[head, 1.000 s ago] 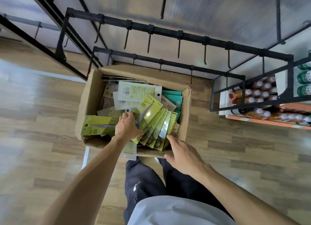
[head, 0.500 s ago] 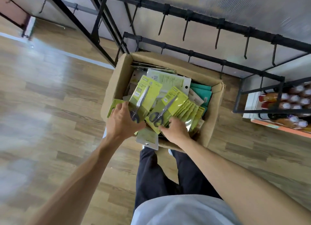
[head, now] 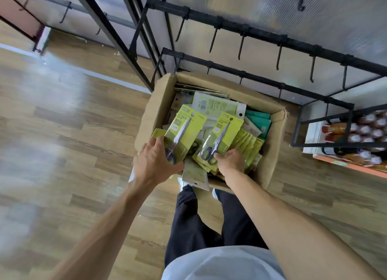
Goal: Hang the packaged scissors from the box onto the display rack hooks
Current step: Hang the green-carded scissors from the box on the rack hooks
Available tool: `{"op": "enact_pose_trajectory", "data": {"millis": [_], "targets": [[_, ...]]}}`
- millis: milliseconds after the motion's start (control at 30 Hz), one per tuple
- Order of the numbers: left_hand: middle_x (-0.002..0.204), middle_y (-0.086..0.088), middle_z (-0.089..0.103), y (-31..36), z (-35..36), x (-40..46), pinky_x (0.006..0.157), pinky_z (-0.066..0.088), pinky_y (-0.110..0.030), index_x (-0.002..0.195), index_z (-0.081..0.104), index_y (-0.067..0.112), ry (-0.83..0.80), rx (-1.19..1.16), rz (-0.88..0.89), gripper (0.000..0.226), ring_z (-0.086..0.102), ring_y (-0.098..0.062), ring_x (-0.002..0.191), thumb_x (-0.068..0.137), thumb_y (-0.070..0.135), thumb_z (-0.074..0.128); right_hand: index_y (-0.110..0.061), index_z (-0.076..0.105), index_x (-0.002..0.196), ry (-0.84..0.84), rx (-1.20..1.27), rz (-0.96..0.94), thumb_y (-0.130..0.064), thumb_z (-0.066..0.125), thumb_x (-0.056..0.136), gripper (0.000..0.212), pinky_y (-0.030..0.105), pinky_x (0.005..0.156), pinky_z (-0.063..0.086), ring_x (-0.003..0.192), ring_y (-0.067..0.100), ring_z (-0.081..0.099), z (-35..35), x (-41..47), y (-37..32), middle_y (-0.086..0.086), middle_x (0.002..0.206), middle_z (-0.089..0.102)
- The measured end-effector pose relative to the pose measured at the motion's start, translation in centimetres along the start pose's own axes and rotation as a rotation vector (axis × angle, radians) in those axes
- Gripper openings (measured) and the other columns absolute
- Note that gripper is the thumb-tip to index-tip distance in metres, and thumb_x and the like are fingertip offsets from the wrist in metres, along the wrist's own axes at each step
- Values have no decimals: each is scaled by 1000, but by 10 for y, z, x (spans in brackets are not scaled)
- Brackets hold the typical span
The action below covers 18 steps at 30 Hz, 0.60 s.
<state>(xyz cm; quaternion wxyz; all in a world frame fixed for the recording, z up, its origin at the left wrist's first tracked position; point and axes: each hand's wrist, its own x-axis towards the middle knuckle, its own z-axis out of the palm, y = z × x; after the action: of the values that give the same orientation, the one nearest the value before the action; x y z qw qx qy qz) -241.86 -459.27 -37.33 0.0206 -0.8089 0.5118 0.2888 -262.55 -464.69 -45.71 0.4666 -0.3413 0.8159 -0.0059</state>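
An open cardboard box (head: 150, 112) stands on the floor in front of me, full of yellow-green scissors packs. My left hand (head: 154, 162) grips one scissors pack (head: 184, 131) by its lower end, lifted above the box's near left corner. My right hand (head: 230, 160) holds a second scissors pack (head: 222, 137) by its bottom, on top of a fanned row of several more packs (head: 249, 145). Just beyond the box runs the black display rack (head: 251, 31) with its row of bare hooks (head: 240, 47).
A lower black rail (head: 251, 77) with short hooks crosses right behind the box. Teal packs (head: 261, 120) lie at the box's right side. A shelf of bottles (head: 360, 137) stands to the right. Wood floor stretches to the left; my legs are below the box.
The left hand picked a pack out of the box and raised it. The right hand moved from the box's near edge into the box and took hold of a second pack.
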Motion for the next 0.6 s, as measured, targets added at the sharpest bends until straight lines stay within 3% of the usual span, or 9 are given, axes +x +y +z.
{"op": "enact_pose_trajectory", "data": {"millis": [100,167,300,467,600], "targets": [[109,0,58,4,-6,-8,67,48,-33,122,51,20,-9,-20,27,81,58,-23,96,60,64,79,-13,55,98,33,-12,-49,-30,74,89,27,37,71,52,81,24,58,-22,-13,5,5,96,63],[108,4,58,11,-13,-14,66,42,-30,117,52,24,-15,-16,46,75,58,-21,95,59,64,78,-11,57,96,44,-129,-180,-29,73,89,25,32,64,44,76,24,57,-41,-21,8,3,86,64],[110,7,56,27,-36,-25,65,39,-29,118,51,26,-17,-26,99,72,58,-18,97,61,62,77,-14,53,94,66,-264,-436,-25,72,89,23,40,64,52,73,25,62,-84,-47,9,1,82,65],[115,5,55,48,-73,-31,72,43,-31,130,47,24,11,-56,163,81,57,-20,105,65,62,77,-34,44,83,122,-118,-585,-27,73,89,31,38,59,47,62,14,54,-132,-81,5,-8,74,57],[109,9,55,63,-107,-26,65,42,-28,126,49,28,96,-87,260,80,50,-11,89,62,68,76,-34,46,89,181,-20,-685,-34,69,92,24,29,57,48,64,7,55,-166,-112,-6,-12,84,58]]}}
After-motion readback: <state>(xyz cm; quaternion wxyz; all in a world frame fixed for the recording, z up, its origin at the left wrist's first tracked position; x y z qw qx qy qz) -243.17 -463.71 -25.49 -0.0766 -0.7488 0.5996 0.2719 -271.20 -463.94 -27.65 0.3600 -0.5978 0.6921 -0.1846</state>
